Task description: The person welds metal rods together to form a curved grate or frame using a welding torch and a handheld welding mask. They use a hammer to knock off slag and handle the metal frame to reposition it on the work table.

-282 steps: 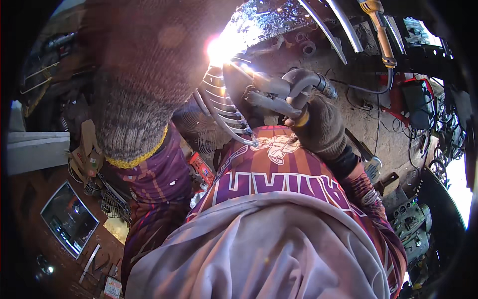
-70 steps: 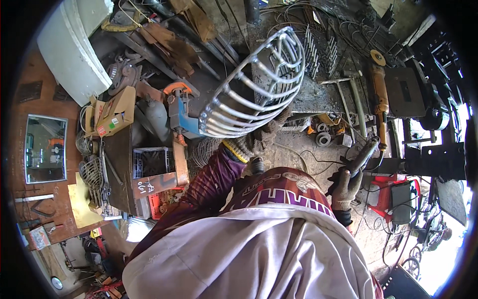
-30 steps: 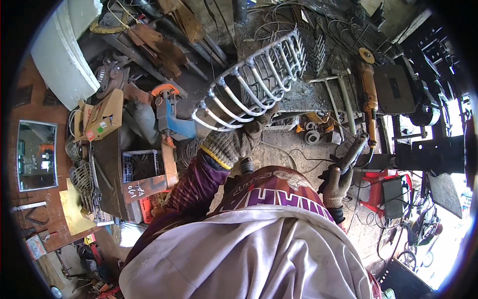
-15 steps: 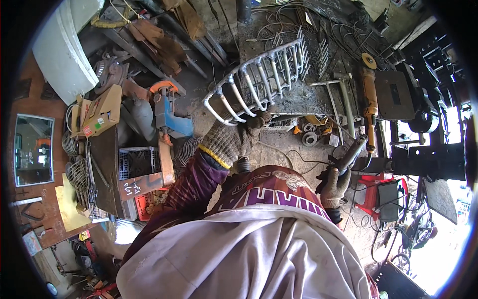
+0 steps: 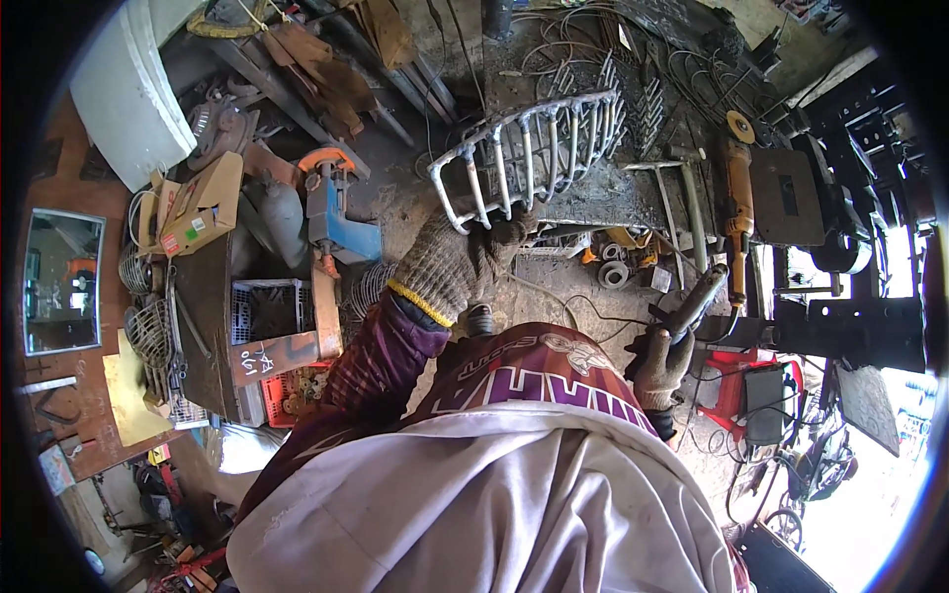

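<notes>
My left hand (image 5: 457, 262), in a knitted grey glove with a yellow cuff, grips the near rim of a curved wire guard (image 5: 534, 148) made of pale metal rods. The guard rests tilted against the dark steel workbench (image 5: 633, 193). Lower right, my right hand (image 5: 660, 364), also gloved, is closed around the handle of a welding torch (image 5: 697, 301) whose tip points up and away from the guard. A purple sleeve and a grey garment fill the lower middle of the picture.
An orange angle grinder (image 5: 736, 193) and steel bars lie on the bench. A blue and orange machine (image 5: 331, 212), a cardboard box (image 5: 198, 203), a white tub (image 5: 129, 89), a mirror (image 5: 61, 280) and stacked wire guards (image 5: 148, 331) crowd the left. A red welder (image 5: 746, 381) and cables sit right.
The bright welding arc seen earlier is gone. My left hand has lowered and turned the wire guard toward the bench, and my right hand has drawn the torch back to the right.
</notes>
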### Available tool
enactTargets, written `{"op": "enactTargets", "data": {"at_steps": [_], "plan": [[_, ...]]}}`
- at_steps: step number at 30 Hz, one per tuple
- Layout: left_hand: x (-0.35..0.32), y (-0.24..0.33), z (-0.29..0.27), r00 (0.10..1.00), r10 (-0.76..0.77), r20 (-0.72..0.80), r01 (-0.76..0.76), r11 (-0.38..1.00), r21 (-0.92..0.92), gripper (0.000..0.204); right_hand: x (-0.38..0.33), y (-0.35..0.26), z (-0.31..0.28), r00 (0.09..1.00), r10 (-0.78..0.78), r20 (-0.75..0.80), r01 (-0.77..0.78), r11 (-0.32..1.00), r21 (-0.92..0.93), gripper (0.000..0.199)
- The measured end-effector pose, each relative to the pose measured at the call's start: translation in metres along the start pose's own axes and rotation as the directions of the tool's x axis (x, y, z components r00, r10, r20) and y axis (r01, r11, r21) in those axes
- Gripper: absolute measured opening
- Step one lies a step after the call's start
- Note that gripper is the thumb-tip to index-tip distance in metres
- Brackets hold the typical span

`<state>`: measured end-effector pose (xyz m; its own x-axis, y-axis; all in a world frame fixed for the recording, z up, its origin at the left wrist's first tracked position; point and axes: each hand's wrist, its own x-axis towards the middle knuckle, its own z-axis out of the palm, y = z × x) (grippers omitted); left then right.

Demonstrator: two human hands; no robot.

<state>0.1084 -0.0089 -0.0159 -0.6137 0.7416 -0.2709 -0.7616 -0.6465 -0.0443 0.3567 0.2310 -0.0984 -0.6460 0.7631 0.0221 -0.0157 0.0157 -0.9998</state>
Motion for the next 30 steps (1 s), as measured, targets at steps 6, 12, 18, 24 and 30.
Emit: {"op": "enactTargets", "data": {"at_steps": [6, 12, 18, 24, 30], "plan": [[0.002, 0.001, -0.005, 0.999, -0.035, 0.03, 0.037, 0.998, -0.049, 0.042, -0.003, 0.001, -0.003, 1.0, 0.012, -0.006, -0.012, 1.0, 0.004, 0.038], [0.001, 0.005, -0.012, 0.997, -0.076, 0.032, 0.078, 0.994, -0.08, 0.039, -0.005, 0.003, -0.005, 1.0, 0.015, -0.026, -0.016, 1.0, -0.022, 0.037], [-0.002, -0.003, -0.002, 0.995, -0.017, 0.101, 0.015, 1.0, 0.017, 0.033, -0.006, 0.004, -0.007, 1.0, -0.008, -0.019, 0.007, 0.999, -0.045, 0.036], [-0.004, -0.013, 0.019, 0.953, 0.177, -0.247, -0.115, 0.963, 0.244, 0.029, -0.009, 0.002, -0.007, 0.999, -0.01, -0.031, 0.008, 0.998, -0.066, 0.033], [0.004, 0.002, 0.011, 0.903, 0.349, -0.252, -0.16, 0.815, 0.557, 0.014, -0.013, -0.002, -0.009, 0.999, 0.016, -0.036, -0.016, 1.0, -0.025, 0.032]]}}
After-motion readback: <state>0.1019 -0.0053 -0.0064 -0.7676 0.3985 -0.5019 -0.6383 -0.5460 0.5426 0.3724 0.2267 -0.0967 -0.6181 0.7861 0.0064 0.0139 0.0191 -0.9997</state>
